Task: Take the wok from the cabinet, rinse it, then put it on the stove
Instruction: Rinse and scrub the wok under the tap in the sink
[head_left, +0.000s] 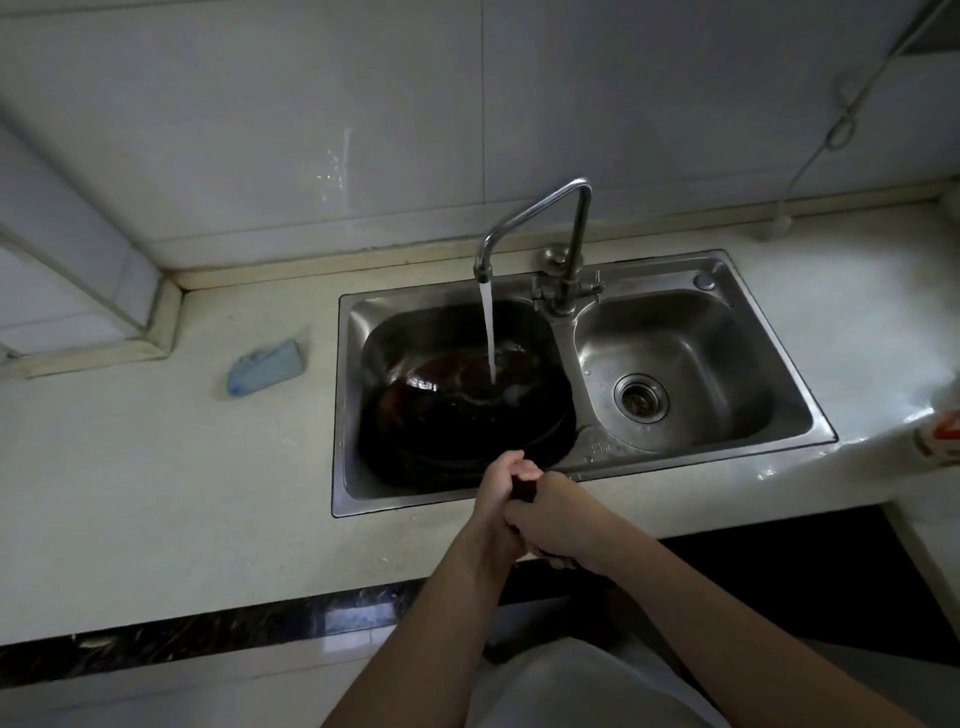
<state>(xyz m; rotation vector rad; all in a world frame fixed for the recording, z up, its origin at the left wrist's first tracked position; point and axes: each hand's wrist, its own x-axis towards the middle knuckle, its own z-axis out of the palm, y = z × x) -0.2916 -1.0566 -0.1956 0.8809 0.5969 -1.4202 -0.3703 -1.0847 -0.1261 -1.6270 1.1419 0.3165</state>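
The black wok (462, 410) fills the left basin of the steel double sink (769, 441), tilted with its inside toward me. Water runs from the faucet (550, 228) in a steady stream into the wok's bowl, where it pools and splashes. The wok's dark handle (524, 491) sticks out over the sink's front rim. My left hand (501, 486) and my right hand (558, 519) are both wrapped around that handle, the right one nearer to me. Most of the handle is hidden by my fingers.
The right basin (675, 374) holds only its drain (640, 397). A blue sponge (265, 366) lies on the pale countertop (156, 467) left of the sink. A red and white container (943, 434) stands at the right edge. Tiled wall runs behind the sink.
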